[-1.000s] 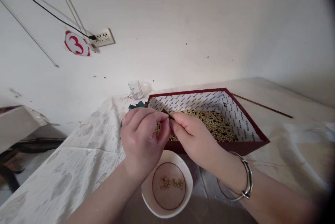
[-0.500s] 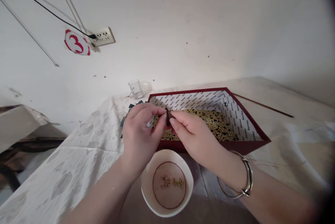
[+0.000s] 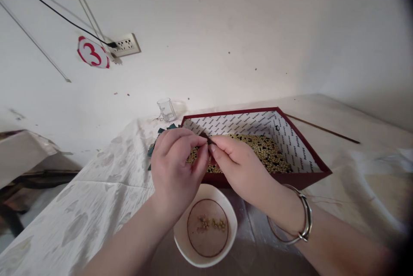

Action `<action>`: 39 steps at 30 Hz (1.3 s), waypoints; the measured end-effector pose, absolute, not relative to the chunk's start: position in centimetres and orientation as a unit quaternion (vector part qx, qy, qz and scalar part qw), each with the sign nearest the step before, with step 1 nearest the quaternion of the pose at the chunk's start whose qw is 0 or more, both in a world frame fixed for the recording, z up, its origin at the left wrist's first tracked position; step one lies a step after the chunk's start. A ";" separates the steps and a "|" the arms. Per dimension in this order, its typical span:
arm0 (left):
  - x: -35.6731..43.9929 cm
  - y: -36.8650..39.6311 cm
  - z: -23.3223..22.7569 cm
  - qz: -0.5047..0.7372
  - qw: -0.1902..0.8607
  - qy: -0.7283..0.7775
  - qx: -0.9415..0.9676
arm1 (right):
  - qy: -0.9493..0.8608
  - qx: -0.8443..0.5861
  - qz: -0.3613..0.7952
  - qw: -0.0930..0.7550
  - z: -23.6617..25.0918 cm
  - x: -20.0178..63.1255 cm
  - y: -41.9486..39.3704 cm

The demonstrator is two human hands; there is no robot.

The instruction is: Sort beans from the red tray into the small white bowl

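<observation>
So both left hand (image 3: 176, 160) and right hand (image 3: 234, 155) are pinching a strip (image 3: 209, 140) over the near side of the box (image 3: 226, 127), neither one closer to it. Its long axis seems to slant toward the box's back left corner. It's dark brown and thin, mostly hidden by fingers, so can't tell more.

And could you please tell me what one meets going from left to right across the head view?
Red-and-white number sign → wall socket → left hand → right hand → thin brown stick.
</observation>
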State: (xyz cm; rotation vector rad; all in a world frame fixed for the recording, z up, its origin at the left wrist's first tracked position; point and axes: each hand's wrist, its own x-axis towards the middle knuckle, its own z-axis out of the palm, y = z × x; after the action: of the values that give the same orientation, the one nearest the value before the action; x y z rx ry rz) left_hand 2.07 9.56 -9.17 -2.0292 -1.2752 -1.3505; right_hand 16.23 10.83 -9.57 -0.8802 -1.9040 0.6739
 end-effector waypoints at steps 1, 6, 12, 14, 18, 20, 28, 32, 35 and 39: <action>2.1 9.6 -9.2 -0.479 0.200 -0.453 -0.725 | -0.770 -0.358 0.273 0.452 -9.6 16.2 10.8; 1.8 10.0 -9.3 -0.493 0.202 -0.466 -0.707 | -0.773 -0.360 0.292 0.433 -9.6 16.1 10.9; 2.0 9.7 -9.4 -0.495 0.178 -0.452 -0.720 | -0.766 -0.360 0.293 0.444 -9.8 16.0 11.0; 2.0 9.7 -9.3 -0.504 0.141 -0.465 -0.714 | -0.767 -0.355 0.293 0.446 -9.8 16.0 11.0; 1.7 9.9 -9.0 -0.505 0.058 -0.495 -0.705 | -0.767 -0.356 0.304 0.439 -9.9 16.1 11.0; 1.6 10.0 -8.9 -0.500 0.036 -0.500 -0.706 | -0.766 -0.360 0.305 0.437 -9.9 16.1 10.9; 2.3 9.3 -8.8 -0.501 0.071 -0.497 -0.705 | -0.764 -0.347 0.297 0.456 -9.6 16.2 10.9; 2.4 9.3 -9.0 -0.499 0.101 -0.477 -0.716 | -0.761 -0.350 0.300 0.457 -9.3 16.3 10.9; 2.2 9.6 -9.1 -0.503 0.103 -0.484 -0.709 | -0.764 -0.348 0.305 0.450 -9.2 16.3 10.8; 2.3 9.5 -9.2 -0.502 0.128 -0.484 -0.705 | -0.765 -0.353 0.299 0.449 -9.3 16.4 10.8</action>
State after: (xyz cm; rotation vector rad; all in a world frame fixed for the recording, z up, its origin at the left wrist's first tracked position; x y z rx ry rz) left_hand 2.30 9.48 -9.16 -2.0515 -1.4082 -1.4607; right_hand 16.40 10.77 -9.29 -0.8722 -1.8923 0.7405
